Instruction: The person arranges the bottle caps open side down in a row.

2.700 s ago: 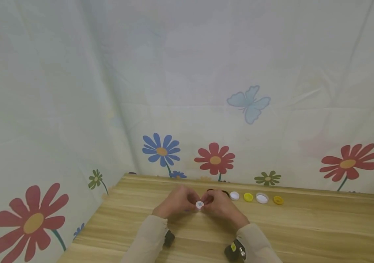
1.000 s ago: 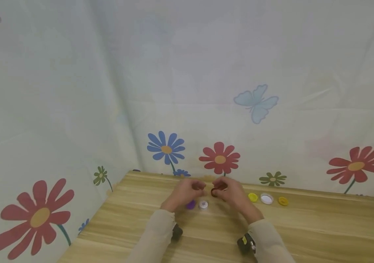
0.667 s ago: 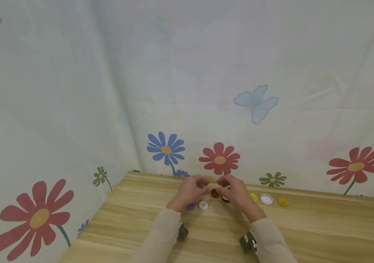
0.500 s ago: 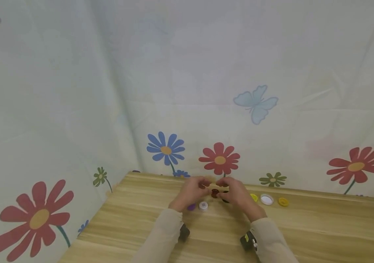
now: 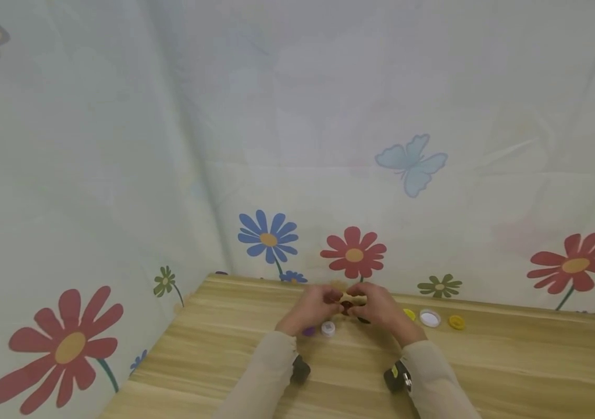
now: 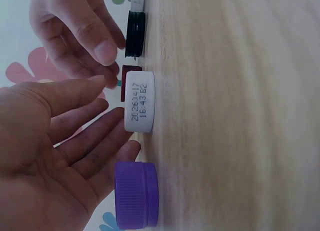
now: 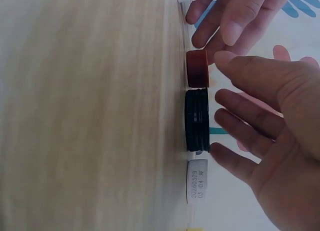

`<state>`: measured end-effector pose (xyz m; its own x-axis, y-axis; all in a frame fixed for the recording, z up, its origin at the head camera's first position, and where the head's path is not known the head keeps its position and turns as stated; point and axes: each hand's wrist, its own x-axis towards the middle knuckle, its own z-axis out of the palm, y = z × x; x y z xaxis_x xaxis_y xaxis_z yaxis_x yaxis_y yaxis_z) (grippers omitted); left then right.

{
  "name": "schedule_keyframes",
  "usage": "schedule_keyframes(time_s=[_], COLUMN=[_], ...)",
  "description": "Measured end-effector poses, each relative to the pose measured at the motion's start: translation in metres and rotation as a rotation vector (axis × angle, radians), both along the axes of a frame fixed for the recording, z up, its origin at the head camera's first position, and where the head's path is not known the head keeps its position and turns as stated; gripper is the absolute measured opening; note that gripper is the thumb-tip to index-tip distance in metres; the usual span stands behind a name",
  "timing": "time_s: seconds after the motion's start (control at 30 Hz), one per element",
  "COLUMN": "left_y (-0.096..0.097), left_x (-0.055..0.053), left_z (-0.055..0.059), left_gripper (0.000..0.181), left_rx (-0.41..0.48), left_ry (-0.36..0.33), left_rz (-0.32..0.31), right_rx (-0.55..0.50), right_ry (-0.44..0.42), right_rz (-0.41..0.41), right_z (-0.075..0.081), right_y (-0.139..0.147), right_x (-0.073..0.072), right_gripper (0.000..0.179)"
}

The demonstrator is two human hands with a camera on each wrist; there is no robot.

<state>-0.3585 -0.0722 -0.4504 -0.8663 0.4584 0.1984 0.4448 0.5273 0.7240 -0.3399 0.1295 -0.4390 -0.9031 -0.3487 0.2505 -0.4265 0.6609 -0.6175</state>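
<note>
One red cap (image 7: 198, 69) sits between the left hand (image 6: 55, 156) and the right hand (image 7: 285, 126); I see both with fingers loosely extended.

You had a dark-red bottle cap (image 7: 197, 69) lying flat between your left hand (image 6: 45, 161) and right hand (image 7: 295, 136). A wider, ridged black cap (image 7: 197, 120) sat at its four o'clock, a date-stamped white cap (image 6: 139, 102) past seven, and a ribbed purple cap (image 6: 136, 196) at eight.
</note>
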Motion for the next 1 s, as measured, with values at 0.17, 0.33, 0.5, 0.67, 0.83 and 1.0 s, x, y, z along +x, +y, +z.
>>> schedule_keyframes(time_s=[0.17, 0.33, 0.5, 0.67, 0.83, 1.0], left_y=[0.001, 0.001, 0.001, 0.001, 0.002, 0.002], left_x=[0.002, 0.005, 0.005, 0.006, 0.004, 0.004], left_z=[0.0, 0.001, 0.0, 0.001, 0.002, 0.001], left_gripper=[0.028, 0.031, 0.03, 0.029, 0.031, 0.032], left_rx=[0.004, 0.017, 0.016, 0.024, 0.024, 0.039], left_ry=[-0.004, -0.023, -0.026, -0.028, -0.015, -0.015], left_rz=[-0.02, -0.043, -0.033, -0.039, -0.043, -0.014], right_rx=[0.019, 0.022, 0.01, 0.015, 0.005, -0.026], right_ry=[-0.018, -0.041, -0.051, -0.018, -0.001, -0.016], right_rz=[0.036, 0.03, -0.015, -0.022, -0.007, -0.014], right_z=[-0.004, -0.009, -0.012, -0.013, -0.011, -0.008], right_y=[0.002, 0.002, -0.001, -0.001, -0.001, 0.0], right_x=[-0.002, -0.003, -0.003, -0.004, -0.004, -0.002], right_gripper=[0.028, 0.026, 0.022, 0.019, 0.019, 0.021])
